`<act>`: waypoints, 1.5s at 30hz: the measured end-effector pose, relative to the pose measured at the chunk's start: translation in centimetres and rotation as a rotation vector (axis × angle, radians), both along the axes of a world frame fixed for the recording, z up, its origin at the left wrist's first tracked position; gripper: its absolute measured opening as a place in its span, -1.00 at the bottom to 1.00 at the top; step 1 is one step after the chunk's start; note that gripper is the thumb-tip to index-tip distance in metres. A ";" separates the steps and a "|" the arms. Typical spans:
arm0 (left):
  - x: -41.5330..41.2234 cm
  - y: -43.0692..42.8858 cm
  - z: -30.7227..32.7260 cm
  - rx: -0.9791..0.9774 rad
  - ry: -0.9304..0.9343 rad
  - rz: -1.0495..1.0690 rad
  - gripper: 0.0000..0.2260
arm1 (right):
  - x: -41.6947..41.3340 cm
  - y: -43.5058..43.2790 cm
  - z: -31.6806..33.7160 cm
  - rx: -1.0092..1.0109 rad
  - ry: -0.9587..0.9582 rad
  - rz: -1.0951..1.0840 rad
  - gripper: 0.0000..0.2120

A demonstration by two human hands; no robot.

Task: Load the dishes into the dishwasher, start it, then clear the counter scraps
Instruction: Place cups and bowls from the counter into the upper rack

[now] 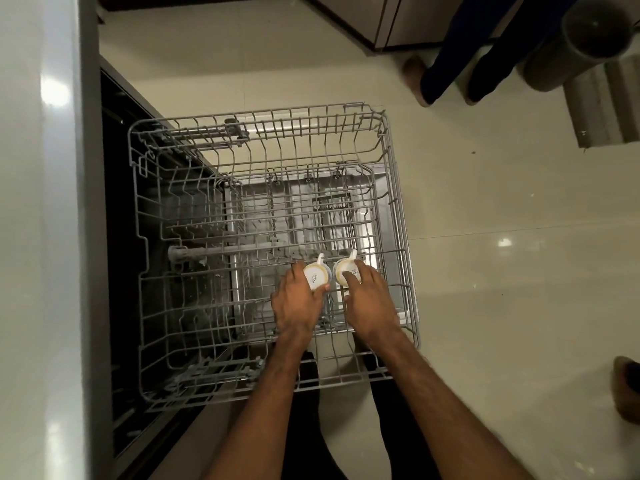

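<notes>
Both hands are down in the pulled-out upper rack (399,202), each on a cup. My left hand (297,301) curls round the left cup (318,274), thumb on one side and fingers on the other. My right hand (371,301) grips the right cup (343,270), with the forefinger laid across it. Both cups are glossy white ceramic with looped handles pointing away from me and a round, tan-stained face turned up. "SISTA" reads in dark print on the left cup; the right cup's print is partly covered. The rack is grey coated wire, a grid with upright tines, standing out from the dark dishwasher (116,237) over shiny cream floor tiles (519,271).
</notes>
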State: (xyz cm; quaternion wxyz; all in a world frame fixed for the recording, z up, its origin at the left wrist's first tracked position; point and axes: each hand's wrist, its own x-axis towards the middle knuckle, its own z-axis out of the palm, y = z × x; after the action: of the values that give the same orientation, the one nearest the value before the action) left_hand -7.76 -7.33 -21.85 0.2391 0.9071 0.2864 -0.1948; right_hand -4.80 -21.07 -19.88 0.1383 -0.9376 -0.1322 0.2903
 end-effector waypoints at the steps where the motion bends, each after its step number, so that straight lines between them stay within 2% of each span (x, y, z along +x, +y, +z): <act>1: 0.0 0.0 0.0 0.008 0.008 -0.006 -0.46 | 0.0 0.0 0.0 -0.001 -0.002 -0.003 -0.42; 9: 0.3 -0.4 0.2 0.006 0.054 0.019 -0.44 | 0.6 0.1 0.6 -0.010 -0.020 0.010 -0.43; 13: -0.7 0.0 1.3 0.004 -0.004 0.048 -0.45 | 0.7 0.7 1.4 -0.027 -0.026 0.059 -0.37; 16: -2.0 0.2 3.8 0.007 -0.061 0.097 -0.59 | 0.4 1.4 2.5 -0.035 0.013 0.110 -0.34; 19: -3.9 0.5 6.9 0.026 -0.026 0.162 -0.74 | -0.5 2.0 4.1 -0.009 0.034 0.161 -0.43; 21: -5.3 0.5 9.0 0.056 0.041 0.173 -0.78 | -1.1 2.2 5.2 -0.005 0.034 0.213 -0.46; 26: -7.7 0.2 15.4 0.118 0.081 0.276 -0.77 | -2.0 3.5 10.5 0.047 -0.006 0.357 -0.37; 30: -9.1 0.1 19.6 0.154 -0.010 0.513 -0.77 | -2.9 6.8 15.8 0.147 -0.054 0.517 -0.35; 36: -13.0 2.5 25.3 0.224 -0.206 0.873 -0.83 | -7.0 13.2 22.2 0.354 -0.143 0.715 -0.50; 41: -20.3 5.6 29.9 0.315 -0.436 1.236 -0.89 | -11.8 18.1 25.7 0.606 -0.146 0.888 -0.61; 45: -28.6 7.4 32.8 0.449 -0.551 1.459 -0.89 | -19.4 21.4 27.5 0.751 -0.129 1.022 -0.69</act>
State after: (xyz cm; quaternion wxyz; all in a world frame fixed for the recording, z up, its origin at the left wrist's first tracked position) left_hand -36.40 0.07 10.94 0.1801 0.5339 0.7687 0.3027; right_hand -24.17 0.35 7.62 0.2933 -0.6593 -0.6638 0.1965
